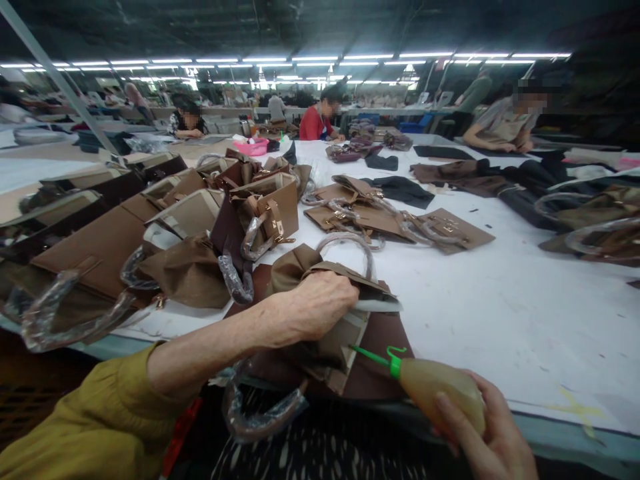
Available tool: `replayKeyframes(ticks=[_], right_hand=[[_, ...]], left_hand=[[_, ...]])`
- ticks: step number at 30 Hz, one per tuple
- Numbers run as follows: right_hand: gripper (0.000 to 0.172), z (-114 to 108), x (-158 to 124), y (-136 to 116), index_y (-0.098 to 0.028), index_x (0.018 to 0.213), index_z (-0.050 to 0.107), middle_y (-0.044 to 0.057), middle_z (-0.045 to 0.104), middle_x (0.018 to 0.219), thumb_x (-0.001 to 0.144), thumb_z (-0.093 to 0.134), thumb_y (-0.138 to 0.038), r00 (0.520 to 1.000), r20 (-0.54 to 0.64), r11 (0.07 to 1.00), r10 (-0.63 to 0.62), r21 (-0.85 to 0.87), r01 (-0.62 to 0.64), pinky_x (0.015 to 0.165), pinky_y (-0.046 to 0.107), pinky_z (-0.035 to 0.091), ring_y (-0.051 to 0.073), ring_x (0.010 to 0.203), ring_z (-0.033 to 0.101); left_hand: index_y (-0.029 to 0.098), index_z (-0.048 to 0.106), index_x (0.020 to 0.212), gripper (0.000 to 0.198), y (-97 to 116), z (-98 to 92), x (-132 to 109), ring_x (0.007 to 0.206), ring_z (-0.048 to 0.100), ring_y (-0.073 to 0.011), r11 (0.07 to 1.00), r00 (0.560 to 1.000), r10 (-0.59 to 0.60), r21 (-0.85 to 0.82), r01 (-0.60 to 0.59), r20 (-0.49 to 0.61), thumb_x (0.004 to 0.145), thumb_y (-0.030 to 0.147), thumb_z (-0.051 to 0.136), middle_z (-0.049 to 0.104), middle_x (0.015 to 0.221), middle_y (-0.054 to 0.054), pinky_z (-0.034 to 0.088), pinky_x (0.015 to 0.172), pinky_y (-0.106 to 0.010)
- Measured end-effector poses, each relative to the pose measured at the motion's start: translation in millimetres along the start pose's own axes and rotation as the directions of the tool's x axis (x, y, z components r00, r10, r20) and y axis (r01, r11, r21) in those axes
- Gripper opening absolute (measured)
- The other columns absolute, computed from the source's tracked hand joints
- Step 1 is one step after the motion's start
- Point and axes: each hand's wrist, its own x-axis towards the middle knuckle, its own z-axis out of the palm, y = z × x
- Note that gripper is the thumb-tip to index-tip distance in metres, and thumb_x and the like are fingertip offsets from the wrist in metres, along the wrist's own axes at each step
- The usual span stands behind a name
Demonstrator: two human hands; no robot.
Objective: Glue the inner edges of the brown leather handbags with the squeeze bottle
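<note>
In front of me lies a brown handbag (387, 347) with plastic-wrapped handles, near the table's front edge. My left hand (325, 300) is closed on the edge of its olive-brown lining (294, 270), holding it up; the fingertips are hidden from me. One wrapped handle (267, 417) hangs over the table edge toward my lap. My right hand (487, 420) grips a squeeze bottle (440, 390) of yellowish liquid with a green nozzle (373, 355). The nozzle tip points left, at or very close to the bag's pale inner edge; whether it touches I cannot tell.
Several unfinished handbags (110, 240) crowd the white table (520, 320) on the left. Flat brown bag panels (450, 230) with handles lie farther back. More bag pieces (600, 220) sit at the right edge. Co-workers (317, 120) are at the far side, beside a pink basin (251, 145).
</note>
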Motion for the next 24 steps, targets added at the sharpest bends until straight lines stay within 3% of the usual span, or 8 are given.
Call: replayKeyframes(ticks=[5, 12, 20, 24], right_hand=[[0.064, 3.3, 23.3, 0.1, -0.021, 0.111, 0.051, 0.003, 0.065, 0.091, 0.065, 0.072, -0.062, 0.994, -0.054, 0.995, -0.091, 0.035, 0.093, 0.071, 0.029, 0.051, 0.024, 0.082, 0.060], [0.062, 4.7, 49.2, 18.8, -0.022, 0.118, 0.046, 0.002, 0.062, 0.102, 0.072, 0.071, -0.055, 0.986, 0.020, 0.981, -0.164, 0.110, 0.160, 0.077, 0.031, 0.050, 0.024, 0.089, 0.060], [0.067, 11.0, 78.3, 21.4, -0.022, 0.119, 0.049, 0.001, 0.061, 0.097, 0.068, 0.071, -0.059, 0.971, -0.073, 0.972, -0.228, 0.042, 0.231, 0.079, 0.037, 0.049, 0.026, 0.086, 0.059], [0.071, 13.2, 81.4, 16.4, -0.021, 0.117, 0.050, 0.002, 0.061, 0.096, 0.064, 0.072, -0.062, 0.964, -0.090, 0.967, -0.250, 0.017, 0.253, 0.081, 0.037, 0.047, 0.026, 0.086, 0.059]], left_hand=[[0.011, 0.059, 0.079, 0.011, -6.6, 1.0, 3.5, 0.066, 0.066, -0.0223, 1.000, 0.998, 0.009, 0.010, -0.008, -0.061, 0.076, 0.001, 0.053, 0.064, 0.070, -0.008, 0.049, 0.056, -0.031], [0.012, 0.059, 0.075, 0.009, -13.6, -11.3, 12.4, 0.063, 0.064, -0.0219, 1.000, 0.997, -0.028, 0.006, 0.028, -0.076, 0.075, 0.004, 0.055, 0.063, 0.068, -0.007, 0.047, 0.056, -0.030], [0.016, 0.061, 0.076, 0.013, -21.6, -16.8, 16.2, 0.064, 0.062, -0.0186, 0.997, 0.994, -0.059, -0.046, 0.055, -0.091, 0.082, 0.010, 0.051, 0.063, 0.069, -0.004, 0.047, 0.059, -0.028], [0.015, 0.062, 0.077, 0.013, -23.2, -22.1, 18.9, 0.066, 0.063, -0.0199, 0.995, 0.995, -0.091, -0.041, 0.089, -0.036, 0.082, 0.011, 0.051, 0.065, 0.073, -0.006, 0.045, 0.059, -0.029]])
